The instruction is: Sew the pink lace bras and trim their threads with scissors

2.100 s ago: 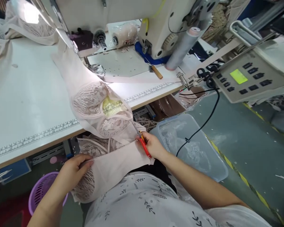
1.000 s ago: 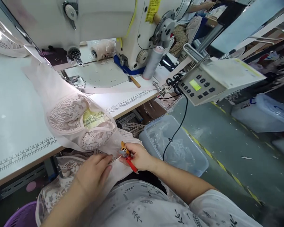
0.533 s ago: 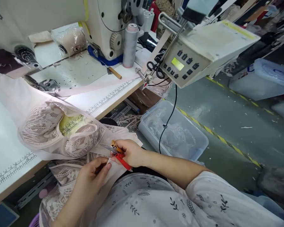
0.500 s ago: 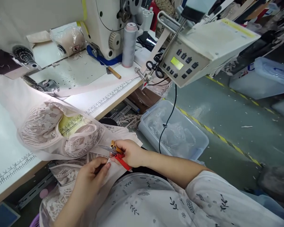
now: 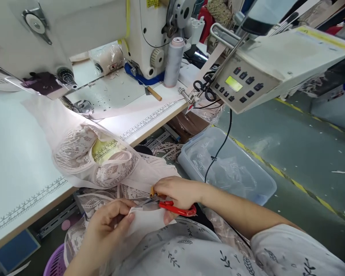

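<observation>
My left hand (image 5: 110, 220) is closed, pinching the edge of pale fabric (image 5: 146, 221) between thumb and fingers just above my lap. My right hand (image 5: 176, 193) grips scissors (image 5: 178, 209) with a red handle loop and an orange-yellow part; their blades point left, at the fabric edge near my left fingertips. Whether the blades touch the cloth I cannot tell. A pale pink lace bra-like garment (image 5: 112, 174) with moulded cups lies over the table's front edge, and more of its lace and mesh hangs beneath my hands.
A sewing machine (image 5: 158, 42) stands on the white table (image 5: 25, 142), with a thread cone (image 5: 174, 63) and a wooden-handled tool (image 5: 154, 94) beside it. A control box (image 5: 247, 82) juts out at right. Below are a plastic bin (image 5: 264, 189) and a purple basket (image 5: 54, 260).
My right hand has turned over, palm more downward, and the scissors' red loop has swung to the right. My left hand still pinches the fabric. The camera view has shifted left.
</observation>
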Demonstrator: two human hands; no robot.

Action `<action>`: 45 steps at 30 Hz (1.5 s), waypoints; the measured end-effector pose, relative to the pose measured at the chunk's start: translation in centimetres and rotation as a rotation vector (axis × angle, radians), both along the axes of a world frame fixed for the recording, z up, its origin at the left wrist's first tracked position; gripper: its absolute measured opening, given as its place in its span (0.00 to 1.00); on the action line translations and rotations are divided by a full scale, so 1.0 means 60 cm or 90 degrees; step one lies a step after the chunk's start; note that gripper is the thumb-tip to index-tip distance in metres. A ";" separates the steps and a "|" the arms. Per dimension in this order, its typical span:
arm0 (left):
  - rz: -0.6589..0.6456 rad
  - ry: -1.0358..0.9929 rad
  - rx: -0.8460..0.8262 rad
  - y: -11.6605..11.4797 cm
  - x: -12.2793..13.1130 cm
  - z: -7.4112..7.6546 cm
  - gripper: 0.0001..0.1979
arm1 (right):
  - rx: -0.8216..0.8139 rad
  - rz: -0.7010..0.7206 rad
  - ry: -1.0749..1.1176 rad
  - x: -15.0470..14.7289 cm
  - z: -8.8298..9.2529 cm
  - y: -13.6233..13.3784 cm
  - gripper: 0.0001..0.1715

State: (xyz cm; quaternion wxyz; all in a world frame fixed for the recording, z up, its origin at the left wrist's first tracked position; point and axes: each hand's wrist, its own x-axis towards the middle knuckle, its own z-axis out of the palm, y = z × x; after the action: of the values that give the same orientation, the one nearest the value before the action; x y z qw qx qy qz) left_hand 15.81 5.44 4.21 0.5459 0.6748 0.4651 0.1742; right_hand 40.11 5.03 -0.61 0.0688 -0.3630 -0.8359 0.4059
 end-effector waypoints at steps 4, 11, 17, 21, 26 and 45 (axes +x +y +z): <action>0.021 0.029 0.058 -0.001 -0.008 0.010 0.10 | 0.033 0.005 -0.008 -0.012 0.007 -0.010 0.14; 0.037 0.022 0.050 0.000 -0.020 0.016 0.13 | 0.054 -0.014 -0.037 -0.012 0.013 -0.004 0.14; 0.021 -0.022 0.010 -0.007 -0.023 0.017 0.15 | 0.044 0.002 -0.011 -0.020 0.016 0.013 0.10; 0.061 -0.005 0.034 -0.007 -0.027 0.016 0.14 | 0.023 0.062 -0.011 -0.034 0.020 0.014 0.06; 0.121 0.019 0.048 -0.002 -0.031 0.013 0.15 | 0.024 0.028 -0.058 -0.034 0.022 0.002 0.10; 0.108 -0.002 0.065 -0.002 -0.031 0.005 0.11 | -0.020 -0.045 -0.172 -0.034 0.020 -0.030 0.08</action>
State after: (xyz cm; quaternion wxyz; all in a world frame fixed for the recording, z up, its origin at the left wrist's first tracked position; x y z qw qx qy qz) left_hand 13.94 5.34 4.50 0.4947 0.6597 0.5101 0.2448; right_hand 38.07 3.22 0.60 -0.0358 -0.4448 -0.8178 0.3633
